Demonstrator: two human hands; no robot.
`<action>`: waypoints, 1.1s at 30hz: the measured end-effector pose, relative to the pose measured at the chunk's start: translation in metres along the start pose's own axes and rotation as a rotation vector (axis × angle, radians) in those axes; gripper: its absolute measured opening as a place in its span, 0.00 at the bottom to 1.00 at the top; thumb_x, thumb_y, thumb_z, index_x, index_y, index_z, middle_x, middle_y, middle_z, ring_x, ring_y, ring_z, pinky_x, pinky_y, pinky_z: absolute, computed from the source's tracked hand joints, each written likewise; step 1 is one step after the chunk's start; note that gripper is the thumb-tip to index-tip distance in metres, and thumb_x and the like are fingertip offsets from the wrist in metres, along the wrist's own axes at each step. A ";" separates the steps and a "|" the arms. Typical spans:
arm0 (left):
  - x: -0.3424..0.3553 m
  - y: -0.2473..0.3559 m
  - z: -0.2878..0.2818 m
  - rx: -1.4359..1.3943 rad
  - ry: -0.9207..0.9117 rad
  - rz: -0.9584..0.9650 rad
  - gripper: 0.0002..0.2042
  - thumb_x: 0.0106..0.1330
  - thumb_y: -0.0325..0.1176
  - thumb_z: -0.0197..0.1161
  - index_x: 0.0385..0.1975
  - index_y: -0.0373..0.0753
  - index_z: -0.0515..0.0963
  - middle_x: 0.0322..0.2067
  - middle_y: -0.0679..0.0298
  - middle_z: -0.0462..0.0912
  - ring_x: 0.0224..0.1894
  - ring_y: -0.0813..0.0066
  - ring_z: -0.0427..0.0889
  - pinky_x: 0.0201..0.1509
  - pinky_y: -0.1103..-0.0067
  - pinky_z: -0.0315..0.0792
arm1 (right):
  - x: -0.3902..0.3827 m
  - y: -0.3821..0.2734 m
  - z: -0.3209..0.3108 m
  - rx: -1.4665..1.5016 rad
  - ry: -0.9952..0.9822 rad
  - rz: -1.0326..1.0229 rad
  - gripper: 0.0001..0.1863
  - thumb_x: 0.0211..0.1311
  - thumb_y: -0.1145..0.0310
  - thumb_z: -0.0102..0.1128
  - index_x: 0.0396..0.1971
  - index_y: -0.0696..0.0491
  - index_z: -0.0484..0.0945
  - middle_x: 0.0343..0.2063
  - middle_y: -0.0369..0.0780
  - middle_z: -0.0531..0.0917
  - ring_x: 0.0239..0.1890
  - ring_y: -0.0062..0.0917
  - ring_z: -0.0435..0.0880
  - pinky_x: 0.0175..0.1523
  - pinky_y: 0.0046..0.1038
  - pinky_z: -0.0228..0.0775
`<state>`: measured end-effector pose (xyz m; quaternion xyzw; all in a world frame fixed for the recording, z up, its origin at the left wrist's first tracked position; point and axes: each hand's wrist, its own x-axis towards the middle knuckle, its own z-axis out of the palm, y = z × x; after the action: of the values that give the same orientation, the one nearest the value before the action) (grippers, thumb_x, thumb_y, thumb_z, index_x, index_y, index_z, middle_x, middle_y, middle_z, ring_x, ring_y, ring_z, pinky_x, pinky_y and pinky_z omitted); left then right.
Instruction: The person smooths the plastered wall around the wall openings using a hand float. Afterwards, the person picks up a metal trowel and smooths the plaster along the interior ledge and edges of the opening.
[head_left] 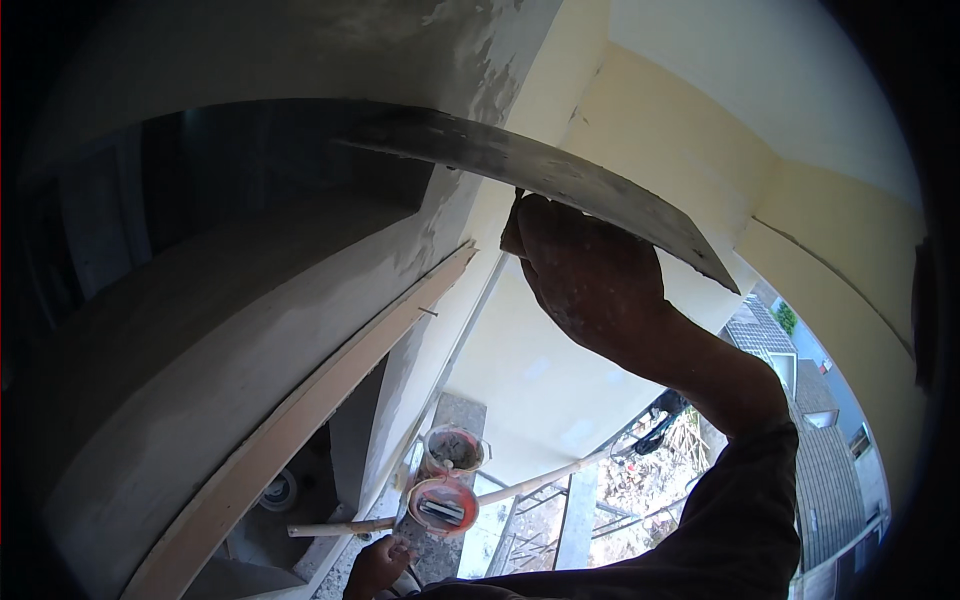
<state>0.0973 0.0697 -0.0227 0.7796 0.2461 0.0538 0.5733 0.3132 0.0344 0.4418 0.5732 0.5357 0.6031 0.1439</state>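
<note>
My right hand [595,265] is raised high, its fingers wrapped round the handle of a plastering trowel [560,170]. The long, flat grey blade lies above the knuckles, and its far left end reaches the edge of the grey, partly damp plastered wall [300,300] over a dark opening. Most of the handle is hidden by the fingers. Low in the picture, my left hand [378,567] has its fingers curled closed, close to the end of a wooden pole. What sits in its grip, if anything, is hard to make out.
A wooden batten [320,400] with a nail runs along the wall. Below stand a bucket of grey mix [453,450] and an orange-red bucket [443,505] with tools, on a plank. A wooden pole [540,482] crosses behind. Roofs [840,480] show far below at right.
</note>
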 end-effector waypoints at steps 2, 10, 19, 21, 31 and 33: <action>-0.001 0.005 -0.003 -0.011 -0.011 -0.021 0.21 0.63 0.45 0.64 0.46 0.34 0.78 0.42 0.53 0.85 0.46 0.59 0.84 0.51 0.70 0.76 | 0.000 0.001 0.001 0.031 0.071 -0.050 0.16 0.59 0.61 0.64 0.39 0.55 0.74 0.24 0.38 0.77 0.22 0.24 0.79 0.24 0.28 0.71; -0.001 0.012 -0.011 0.023 -0.038 -0.041 0.21 0.63 0.46 0.62 0.48 0.34 0.77 0.45 0.53 0.84 0.48 0.60 0.84 0.51 0.71 0.76 | -0.001 -0.001 -0.002 0.065 -0.033 -0.003 0.18 0.59 0.61 0.63 0.43 0.57 0.74 0.28 0.41 0.77 0.24 0.27 0.79 0.27 0.30 0.71; -0.003 0.001 -0.008 0.013 -0.050 -0.036 0.21 0.63 0.46 0.63 0.48 0.35 0.77 0.43 0.55 0.84 0.46 0.61 0.84 0.50 0.71 0.76 | -0.002 0.006 0.011 0.030 -0.032 -0.004 0.17 0.57 0.62 0.65 0.41 0.57 0.74 0.26 0.40 0.78 0.24 0.26 0.80 0.26 0.30 0.71; -0.004 0.000 -0.008 0.020 -0.038 -0.039 0.21 0.63 0.46 0.63 0.47 0.35 0.77 0.43 0.55 0.84 0.46 0.61 0.84 0.50 0.71 0.76 | -0.001 0.005 0.011 0.045 0.018 -0.023 0.16 0.57 0.63 0.65 0.40 0.57 0.74 0.25 0.40 0.77 0.24 0.26 0.79 0.25 0.29 0.71; -0.009 0.002 -0.006 0.049 -0.017 -0.040 0.20 0.63 0.45 0.63 0.47 0.36 0.78 0.43 0.55 0.84 0.46 0.60 0.84 0.50 0.71 0.76 | -0.002 0.008 0.014 -0.005 0.015 0.002 0.13 0.59 0.61 0.65 0.32 0.54 0.74 0.20 0.37 0.76 0.15 0.22 0.77 0.24 0.26 0.70; -0.011 0.005 -0.007 0.053 -0.014 -0.039 0.20 0.63 0.45 0.63 0.47 0.36 0.78 0.43 0.55 0.84 0.46 0.61 0.84 0.50 0.71 0.76 | -0.001 0.009 0.013 -0.025 0.042 -0.007 0.13 0.59 0.61 0.64 0.31 0.54 0.73 0.20 0.36 0.76 0.15 0.21 0.77 0.23 0.26 0.69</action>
<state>0.0868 0.0696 -0.0137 0.7899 0.2587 0.0307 0.5552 0.3282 0.0361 0.4454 0.5565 0.5332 0.6212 0.1420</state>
